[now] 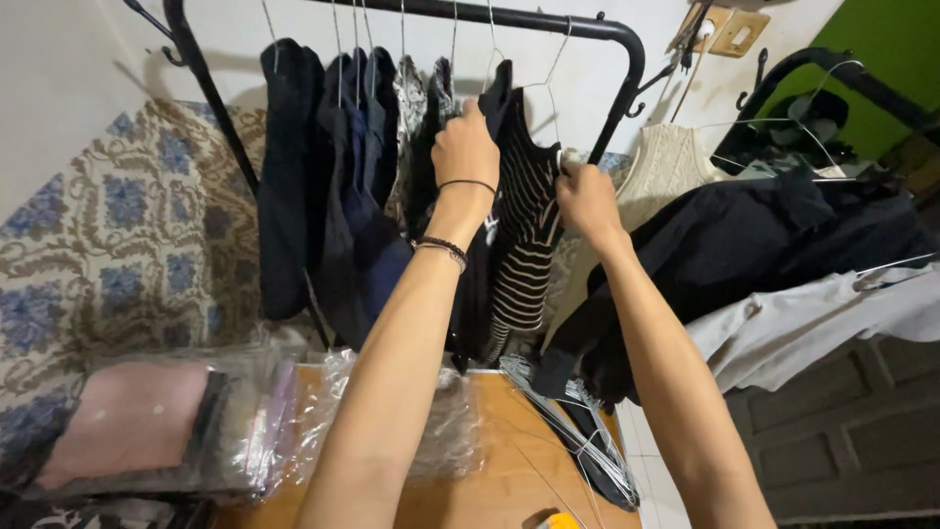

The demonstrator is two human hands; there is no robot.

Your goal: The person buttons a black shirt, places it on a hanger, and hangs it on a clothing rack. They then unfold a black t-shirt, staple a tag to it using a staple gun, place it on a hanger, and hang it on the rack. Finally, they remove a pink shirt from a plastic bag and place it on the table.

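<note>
Your left hand is closed on the shoulder of the black striped top, fingers curled into the fabric. Your right hand grips the top's other edge, fingers pinching cloth beside the wire hanger. The top hangs on the black rail among dark clothes. Below your arms, the wooden bench carries bagged clothes and a pile of spare hangers

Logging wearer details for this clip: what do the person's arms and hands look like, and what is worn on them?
Both forearms are bare, no sleeves showing. The left hand has a thin black band and dark beaded bracelets at the wrist. The right hand wears nothing visible.
</note>
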